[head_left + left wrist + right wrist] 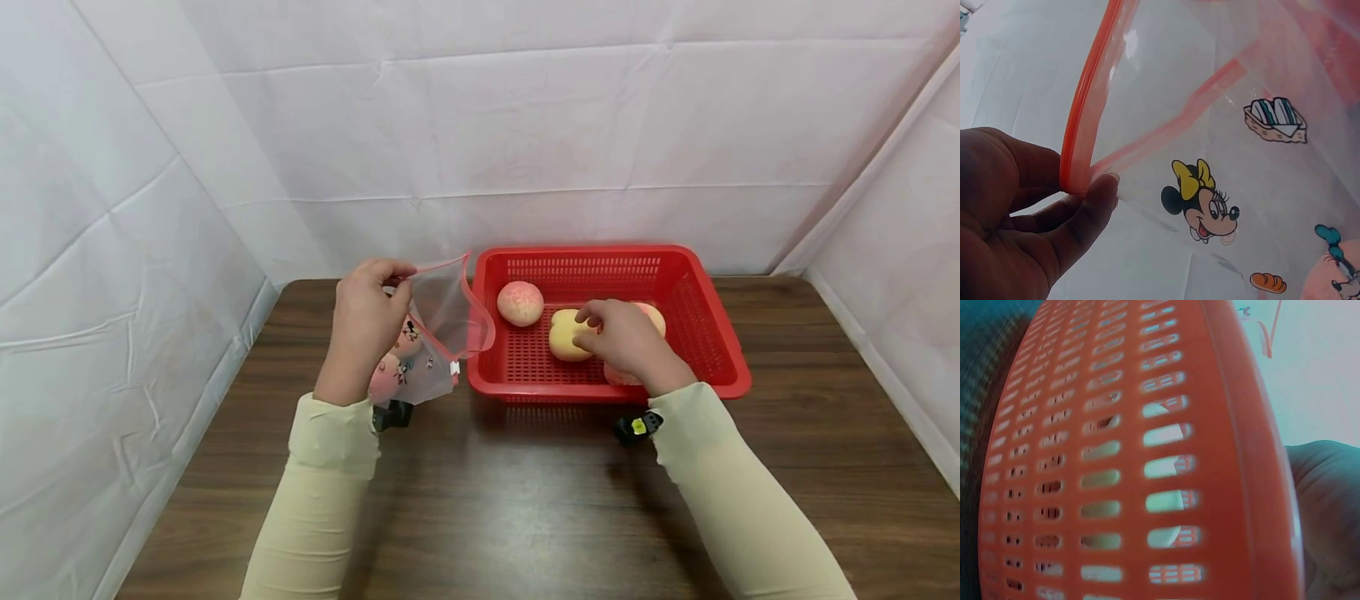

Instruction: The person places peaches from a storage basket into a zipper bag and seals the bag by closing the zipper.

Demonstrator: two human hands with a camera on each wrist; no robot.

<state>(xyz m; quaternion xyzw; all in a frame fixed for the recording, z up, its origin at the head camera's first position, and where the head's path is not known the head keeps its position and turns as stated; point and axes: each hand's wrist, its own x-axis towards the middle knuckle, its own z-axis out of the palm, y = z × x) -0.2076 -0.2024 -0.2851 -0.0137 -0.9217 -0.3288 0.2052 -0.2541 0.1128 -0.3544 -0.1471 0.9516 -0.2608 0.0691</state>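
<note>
My left hand (369,312) pinches the pink-edged corner of a clear zip bag (1147,75) printed with cartoon figures. The bag's mouth gapes toward the basket, with a white slider (454,368) at its near end. Pink peaches (385,377) lie inside the bag, below and beside that hand. In the red basket (607,390), my right hand (626,337) is at the right side of a yellow peach (564,336), fingers and thumb apart and overlapping its edge. The basket wall hides its fingertips in the right wrist view.
A pink and yellow peach (521,303) sits at the basket's back left. More peaches (621,375) are partly hidden under my right hand and wrist. The basket stands on a dark wooden table (510,500), near a white cloth wall (525,125) behind.
</note>
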